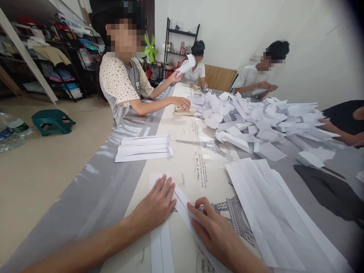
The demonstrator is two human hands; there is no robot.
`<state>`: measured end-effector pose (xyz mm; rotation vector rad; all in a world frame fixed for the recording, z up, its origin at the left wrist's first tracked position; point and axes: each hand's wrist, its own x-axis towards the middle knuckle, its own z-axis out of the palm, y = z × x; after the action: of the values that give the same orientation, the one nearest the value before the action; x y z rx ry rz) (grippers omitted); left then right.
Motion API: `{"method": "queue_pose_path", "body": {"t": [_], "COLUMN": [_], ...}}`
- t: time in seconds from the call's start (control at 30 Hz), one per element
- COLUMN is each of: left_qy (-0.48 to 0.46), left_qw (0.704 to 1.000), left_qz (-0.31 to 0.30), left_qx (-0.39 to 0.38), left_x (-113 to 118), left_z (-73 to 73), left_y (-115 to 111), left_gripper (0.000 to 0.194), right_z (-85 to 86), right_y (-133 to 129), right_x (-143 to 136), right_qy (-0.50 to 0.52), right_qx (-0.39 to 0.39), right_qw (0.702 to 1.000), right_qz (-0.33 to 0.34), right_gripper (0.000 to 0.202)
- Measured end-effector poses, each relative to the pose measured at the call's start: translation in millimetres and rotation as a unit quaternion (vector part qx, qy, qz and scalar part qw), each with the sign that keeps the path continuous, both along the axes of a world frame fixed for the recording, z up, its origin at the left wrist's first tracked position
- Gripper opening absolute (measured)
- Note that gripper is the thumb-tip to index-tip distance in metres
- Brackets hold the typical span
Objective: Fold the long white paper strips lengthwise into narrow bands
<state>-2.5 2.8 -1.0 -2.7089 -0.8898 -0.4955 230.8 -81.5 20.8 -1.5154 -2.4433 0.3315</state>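
Observation:
My left hand [157, 203] lies flat with its fingers stretched out. It presses on the top of a long folded white paper strip [161, 246] that runs toward me on the table. A second folded paper strip [182, 203] slants away to the right from under the same fingertips. My right hand [214, 227] has its fingers bent round this slanted strip's edge and grips it. Part of the strip is hidden behind that hand. Just ahead of my left hand lies a small stack of folded papers [143, 148]. At my right is a stack of larger creased white sheets [273, 212].
A big heap of folded white papers [250, 117] covers the table's right side. A dark flat object [327, 189] lies beyond the sheets. Across the left edge, a co-worker [122, 83] holds a paper and touches a wooden block [184, 111]. Other people sit farther back. A green stool [53, 121] stands left.

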Motion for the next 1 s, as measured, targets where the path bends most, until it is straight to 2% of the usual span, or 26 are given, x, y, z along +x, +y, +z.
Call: {"method": "queue_pose_path", "body": {"t": [0.17,0.33,0.43,0.57,0.63,0.73,0.83,1.0], "left_qy": [-0.004,0.007,-0.011,-0.016,-0.003,0.002,-0.004,-0.026], "left_qw": [1.000,0.999,0.999,0.999,0.998,0.995,0.993,0.994], "left_qz": [-0.002,-0.038,-0.030,0.026,0.053,0.079,0.087,0.068], "left_qx": [-0.017,-0.027,-0.040,-0.023,-0.034,-0.059,-0.074,-0.085], "left_x": [-2,-16,-20,-11,-5,-1,-2,-7], "left_z": [0.9,6.3,6.3,0.2,-1.3,0.9,3.9,4.1], "left_y": [2,28,40,31,23,16,16,26], "left_gripper": [0.043,0.038,0.037,0.053,0.063,0.065,0.065,0.074], "right_z": [4.9,9.4,7.8,6.2,7.1,10.2,15.1,25.4], "right_y": [1,2,-3,-9,-9,-6,-4,-3], "right_x": [4,3,-5,-16,-17,-13,-4,12], "right_qy": [0.042,0.076,0.053,0.023,0.026,0.052,0.075,0.058], "right_qx": [-0.017,0.001,0.021,0.035,0.039,0.041,0.036,0.003], "right_qw": [0.999,0.995,0.996,0.997,0.996,0.995,0.992,0.992], "right_qz": [0.005,0.060,0.072,0.068,0.070,0.078,0.092,0.114], "right_gripper": [0.036,0.029,0.037,0.041,0.038,0.028,0.024,0.023]}}
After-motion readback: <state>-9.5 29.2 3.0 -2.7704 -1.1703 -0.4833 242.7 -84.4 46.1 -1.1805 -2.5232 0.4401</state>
